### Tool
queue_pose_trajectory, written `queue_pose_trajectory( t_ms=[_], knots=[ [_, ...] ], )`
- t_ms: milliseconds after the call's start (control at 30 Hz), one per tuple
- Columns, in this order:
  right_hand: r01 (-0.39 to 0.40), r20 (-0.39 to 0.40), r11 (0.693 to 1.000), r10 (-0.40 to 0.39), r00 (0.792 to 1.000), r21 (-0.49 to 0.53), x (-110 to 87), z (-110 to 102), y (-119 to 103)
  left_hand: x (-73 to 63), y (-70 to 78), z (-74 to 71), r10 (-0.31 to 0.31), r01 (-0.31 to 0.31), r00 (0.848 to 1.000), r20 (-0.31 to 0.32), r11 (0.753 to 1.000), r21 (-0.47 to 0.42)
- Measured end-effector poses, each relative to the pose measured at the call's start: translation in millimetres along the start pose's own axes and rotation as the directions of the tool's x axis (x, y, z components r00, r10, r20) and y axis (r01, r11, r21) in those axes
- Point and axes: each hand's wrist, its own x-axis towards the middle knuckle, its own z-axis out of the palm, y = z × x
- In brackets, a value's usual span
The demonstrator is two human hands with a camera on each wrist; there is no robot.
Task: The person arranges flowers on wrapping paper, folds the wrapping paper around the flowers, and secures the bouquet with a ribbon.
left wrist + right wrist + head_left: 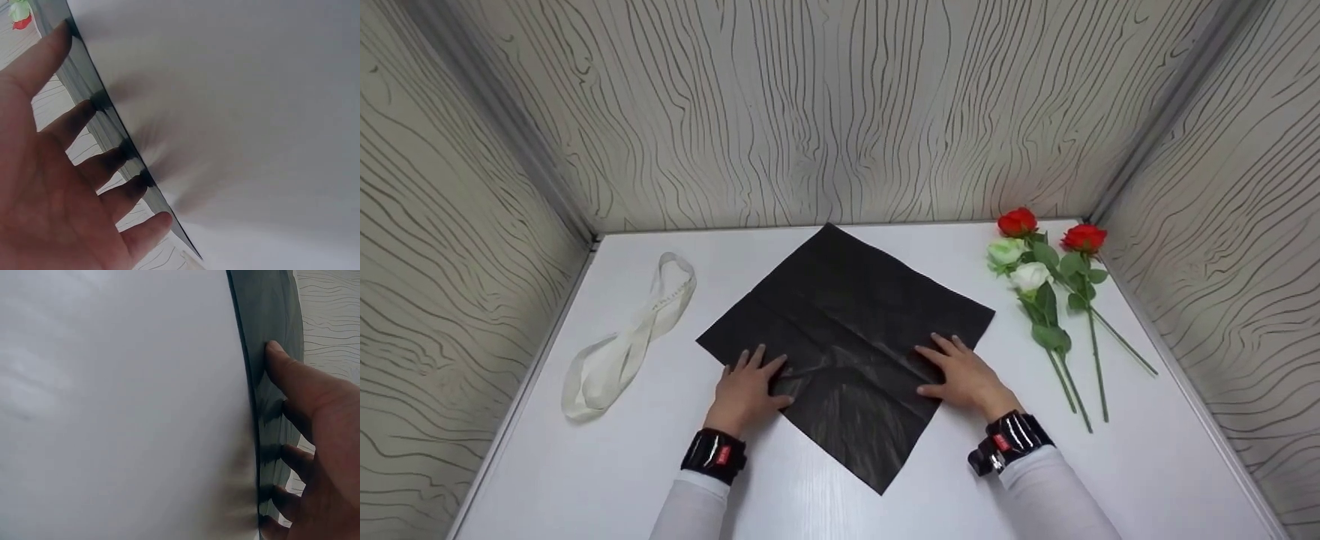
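A black square sheet of wrapping paper [840, 315] lies creased on the white table, turned so one corner points toward me. My left hand [746, 390] rests on its lower left edge with the fingers spread. On the lower right edge rests my right hand [966, 377], its fingers also spread. In the left wrist view, the fingertips of the left hand [67, 185] touch the dark sheet [84, 67] along its edge. The right wrist view has the right hand [320, 439] touching the sheet [261, 315] with thumb and fingertips. Neither hand grips anything.
A cream ribbon [630, 349] lies in loose loops at the left. On the right are artificial roses with long green stems: two red roses [1084, 238], a white rose [1031, 277] and a pale green rose [1006, 253]. Wood-patterned panels [825, 112] enclose the table [802, 495].
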Motion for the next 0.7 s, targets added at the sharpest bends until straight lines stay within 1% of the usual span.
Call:
queue_pose_trajectory(
  t_ms=[100, 200, 267, 333, 367, 433, 533, 600, 700],
  knots=[
    [-0.023, -0.033, 1.0, 0.023, 0.999, -0.012, -6.5, -2.1, 9.9, -0.3, 0.2, 0.3, -0.008, 0.008, 1.0, 0.0, 1.0, 0.012],
    [-0.052, -0.08, 0.999, 0.052, 0.995, -0.003, -15.2, -4.5, 23.3, -0.7, 1.1, -0.3, -0.019, 0.019, 1.0, -0.002, 1.0, 0.014],
    [-0.084, -0.125, 0.996, 0.087, 0.988, 0.03, -22.3, -7.0, 34.3, -0.6, 1.9, -0.3, -0.023, 0.023, 1.0, -0.002, 1.0, 0.016],
    [-0.12, -0.184, 0.99, 0.133, 0.974, 0.078, -30.7, -11.2, 47.9, -0.4, 3.0, 0.0, -0.019, 0.019, 1.0, -0.001, 1.0, 0.013],
    [-0.146, -0.211, 0.984, 0.165, 0.964, 0.103, -35.2, -14.8, 55.5, -0.4, 3.5, 0.3, -0.022, 0.022, 1.0, 0.0, 1.0, 0.01],
    [-0.204, -0.265, 0.967, 0.239, 0.934, 0.153, -44.9, -24.7, 72.6, -0.7, 3.7, 0.9, -0.024, 0.024, 1.0, -0.002, 1.0, 0.001],
    [-0.296, -0.326, 0.933, 0.351, 0.878, 0.205, -62.1, -42.3, 101.4, -1.5, 3.1, 1.8, -0.027, 0.027, 1.0, -0.012, 1.0, -0.008],
    [-0.356, -0.356, 0.909, 0.414, 0.838, 0.217, -74.3, -52.1, 121.4, -2.0, 2.2, 1.8, -0.028, 0.028, 0.999, -0.017, 1.0, -0.008],
    [-0.44, -0.373, 0.868, 0.496, 0.784, 0.229, -92.6, -61.8, 148.1, -1.9, 1.4, 1.6, -0.018, 0.018, 1.0, -0.025, 1.0, -0.006]
  ],
)
